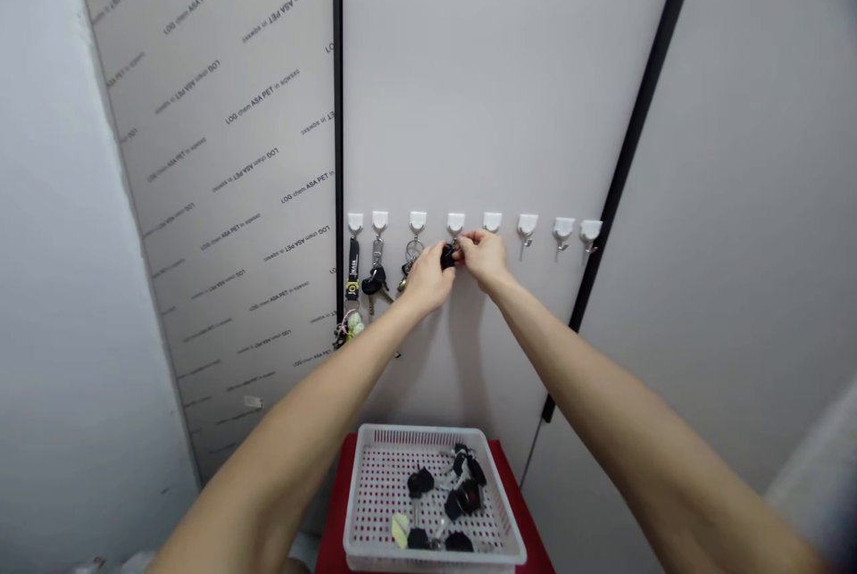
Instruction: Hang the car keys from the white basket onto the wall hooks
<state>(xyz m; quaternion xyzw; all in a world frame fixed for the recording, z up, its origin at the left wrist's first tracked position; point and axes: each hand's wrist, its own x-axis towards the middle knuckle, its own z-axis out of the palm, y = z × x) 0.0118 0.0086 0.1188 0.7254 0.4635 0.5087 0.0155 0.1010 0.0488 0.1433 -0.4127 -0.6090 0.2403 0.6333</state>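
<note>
Both my hands meet just below a white wall hook (456, 222), the fourth from the left in a row. Between them is a black-headed key (448, 256). My left hand (430, 278) is closed around its left side. My right hand (483, 257) pinches at the upper right of the key, close under the hook; the ring there is too small to make out. Left of my hands hang a key bunch on a ring (414, 249), black keys on a metal clip (377, 278), and a black strap keychain (353, 270) with a pale green charm.
Below stands a white plastic basket (354, 503) on a red surface (333, 547), holding several black-headed keys (463, 499) and a pale yellow tag (400, 530). More white hooks (528, 228) run to the right. A black strip (622, 172) edges the panel.
</note>
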